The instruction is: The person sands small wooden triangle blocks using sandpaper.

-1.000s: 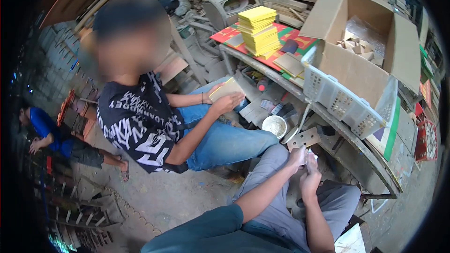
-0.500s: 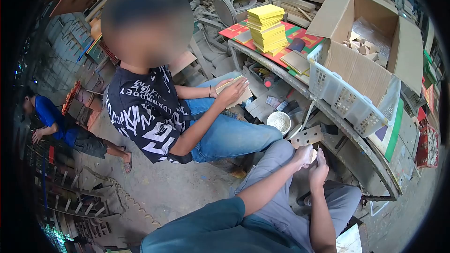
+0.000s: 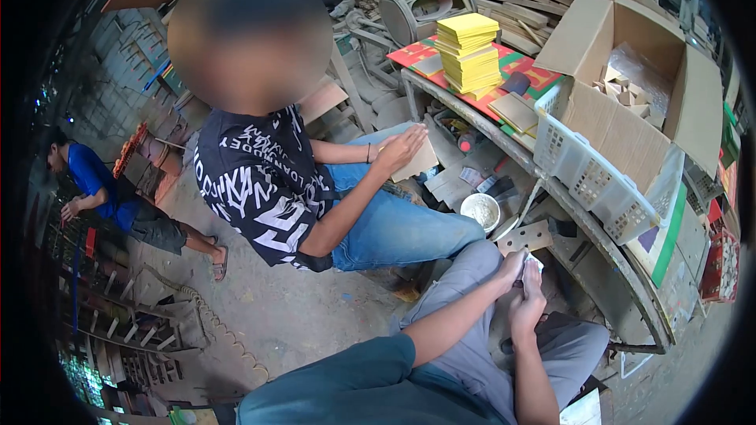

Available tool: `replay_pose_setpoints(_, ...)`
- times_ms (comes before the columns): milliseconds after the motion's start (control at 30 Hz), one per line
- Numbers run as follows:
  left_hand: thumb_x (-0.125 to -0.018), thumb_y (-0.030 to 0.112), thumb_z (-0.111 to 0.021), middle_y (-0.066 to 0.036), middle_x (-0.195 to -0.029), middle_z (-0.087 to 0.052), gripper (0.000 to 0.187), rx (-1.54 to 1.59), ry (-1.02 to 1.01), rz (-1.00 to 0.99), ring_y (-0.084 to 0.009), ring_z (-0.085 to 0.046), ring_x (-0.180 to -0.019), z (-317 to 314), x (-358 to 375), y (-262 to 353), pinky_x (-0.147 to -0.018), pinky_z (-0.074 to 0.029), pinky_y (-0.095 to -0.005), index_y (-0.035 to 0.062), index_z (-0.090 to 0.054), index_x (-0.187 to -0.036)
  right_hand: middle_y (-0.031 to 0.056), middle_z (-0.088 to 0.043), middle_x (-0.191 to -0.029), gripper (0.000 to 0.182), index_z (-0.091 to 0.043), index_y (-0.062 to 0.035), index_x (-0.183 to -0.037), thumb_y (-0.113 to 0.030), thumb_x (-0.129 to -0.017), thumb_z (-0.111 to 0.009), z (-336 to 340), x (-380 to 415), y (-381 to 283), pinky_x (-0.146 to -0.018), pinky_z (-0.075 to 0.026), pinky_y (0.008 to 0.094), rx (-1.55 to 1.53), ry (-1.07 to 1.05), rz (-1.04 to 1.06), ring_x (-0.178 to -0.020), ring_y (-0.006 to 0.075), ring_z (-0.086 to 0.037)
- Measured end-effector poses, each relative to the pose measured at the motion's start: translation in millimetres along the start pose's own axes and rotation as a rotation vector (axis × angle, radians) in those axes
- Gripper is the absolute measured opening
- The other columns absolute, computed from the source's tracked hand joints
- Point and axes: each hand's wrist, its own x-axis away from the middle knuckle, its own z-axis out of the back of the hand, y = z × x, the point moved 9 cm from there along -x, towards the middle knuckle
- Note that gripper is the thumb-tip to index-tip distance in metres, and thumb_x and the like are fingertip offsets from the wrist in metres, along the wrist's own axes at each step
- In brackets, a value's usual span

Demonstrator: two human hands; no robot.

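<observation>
Over my lap, my left hand [image 3: 510, 269] is closed around a small pale piece [image 3: 535, 263], which looks like a small wooden block. My right hand [image 3: 526, 308] presses against the same piece from the other side, its fingers pointing up and close together. Fingers hide most of the piece, so its full shape does not show. Just beyond my hands lies a flat board with holes [image 3: 526, 238]. A white bowl [image 3: 480, 212] with pale contents stands beside the co-worker's knee.
Facing my left side, a seated co-worker [image 3: 260, 181] holds a thin wooden panel [image 3: 419, 164]. The bench carries a yellow stack [image 3: 468, 51], a white plastic basket [image 3: 587, 169] and a cardboard box [image 3: 606, 138] of small wooden blocks. Another person in blue [image 3: 90, 177] stands far left.
My hands have come closer together around the small piece, my right hand sliding left. The co-worker's hands have shifted over the panel. The whole view has swung slightly left.
</observation>
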Motion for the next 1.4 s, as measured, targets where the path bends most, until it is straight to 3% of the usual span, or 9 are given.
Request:
replay_pose_setpoints(67,-0.094,0.042,-0.039,-0.002,-0.067,-0.055,0.037,-0.096,-0.045,-0.037,-0.0153,-0.056,-0.062,-0.2,-4.6,-3.2,-0.048,-0.043,-0.0359,0.0114,-0.058,-0.087,0.0269,-0.056,-0.122,0.055,-0.054,0.0058,-0.122,0.018,-0.072,-0.035,0.1,5.0,-10.8,-0.105,-0.035,0.0356,0.169,0.002,0.117,-0.122,0.0324,-0.051)
replay_pose_setpoints(200,-0.094,0.035,-0.039,-0.001,-0.059,-0.049,0.031,0.082,-0.188,0.089,-0.0106,-0.041,-0.038,-14.6,12.5,-1.8,-0.030,-0.024,-0.0237,0.0121,-0.051,-0.077,0.0220,-0.055,-0.127,0.045,-0.053,0.0050,-0.124,0.017,-0.082,-0.041,5.6,-12.8,38.6,-0.101,-0.040,0.0335,0.102,0.013,-0.055,-0.121,0.0288,-0.053)
replay_pose_setpoints(333,-0.095,0.036,-0.038,-0.002,-0.059,-0.050,0.033,0.144,0.023,0.017,-0.0122,-0.044,-0.039,-0.7,-14.2,-11.3,-0.031,-0.028,-0.0271,0.0109,-0.052,-0.078,0.0251,-0.055,-0.123,0.061,-0.056,0.0040,-0.121,0.019,-0.065,-0.038,-4.9,6.2,-17.2,-0.105,-0.037,0.0380,0.204,-0.020,0.136,-0.122,0.0350,-0.050)
replay_pose_setpoints(467,-0.095,0.035,-0.036,-0.002,-0.061,-0.052,0.034,0.019,-0.142,0.063,-0.0144,-0.047,-0.041,-4.8,-3.3,-11.4,-0.032,-0.030,-0.0303,0.0105,-0.055,-0.080,0.0256,-0.056,-0.121,0.057,-0.056,0.0046,-0.121,0.018,-0.068,-0.041,1.3,-12.2,25.6,-0.103,-0.039,0.0391,0.116,0.039,-0.010,-0.120,0.0358,-0.052)
replay_pose_setpoints(667,-0.095,0.034,-0.036,-0.002,-0.058,-0.050,0.035,-0.014,0.154,-0.149,-0.0151,-0.043,-0.040,15.5,-23.9,-5.9,-0.032,-0.027,-0.0295,0.0111,-0.055,-0.075,0.0261,-0.056,-0.122,0.054,-0.055,0.0053,-0.121,0.017,-0.071,-0.041,-3.8,2.2,-5.2,-0.102,-0.039,0.0387,0.210,-0.034,0.134,-0.120,0.0353,-0.052)
replay_pose_setpoints(800,-0.095,0.038,-0.040,-0.004,-0.062,-0.053,0.039,0.048,-0.179,0.086,-0.0141,-0.051,-0.048,-6.0,-3.9,-13.6,-0.038,-0.034,-0.0336,0.0088,-0.053,-0.072,0.0240,-0.057,-0.123,0.050,-0.056,0.0071,-0.119,0.018,-0.072,-0.043,4.2,-12.7,31.8,-0.105,-0.037,0.0357,0.142,0.061,0.002,-0.121,0.0326,-0.052)
replay_pose_setpoints(1000,-0.095,0.038,-0.039,-0.004,-0.074,-0.061,0.039,0.050,0.013,-0.130,-0.0147,-0.055,-0.054,8.7,-29.2,-14.7,-0.044,-0.043,-0.0359,0.0073,-0.061,-0.087,0.0226,-0.057,-0.123,0.050,-0.057,0.0057,-0.120,0.018,-0.073,-0.045,-2.1,1.9,-17.5,-0.103,-0.037,0.0355,0.208,-0.020,0.132,-0.122,0.0295,-0.052)
replay_pose_setpoints(1200,-0.092,0.038,-0.045,-0.002,-0.054,-0.043,0.039,0.164,-0.102,0.034,-0.0127,-0.037,-0.034,-9.3,6.9,3.2,-0.031,-0.023,-0.0276,0.0098,-0.044,-0.066,0.0215,-0.057,-0.123,0.045,-0.058,0.0029,-0.120,0.014,-0.078,-0.043,18.9,-29.5,37.0,-0.103,-0.038,0.0346,0.220,0.061,-0.012,-0.120,0.0302,-0.053)
replay_pose_setpoints(1400,-0.091,0.038,-0.046,-0.006,-0.063,-0.052,0.037,0.027,0.036,-0.040,-0.0153,-0.049,-0.045,3.3,3.6,5.1,-0.035,-0.032,-0.0315,0.0074,-0.053,-0.072,0.0212,-0.055,-0.127,0.056,-0.054,0.0040,-0.123,0.020,-0.071,-0.042,-6.2,-10.4,-1.0,-0.108,-0.032,0.0380,0.197,-0.095,0.128,-0.125,0.0303,-0.048)
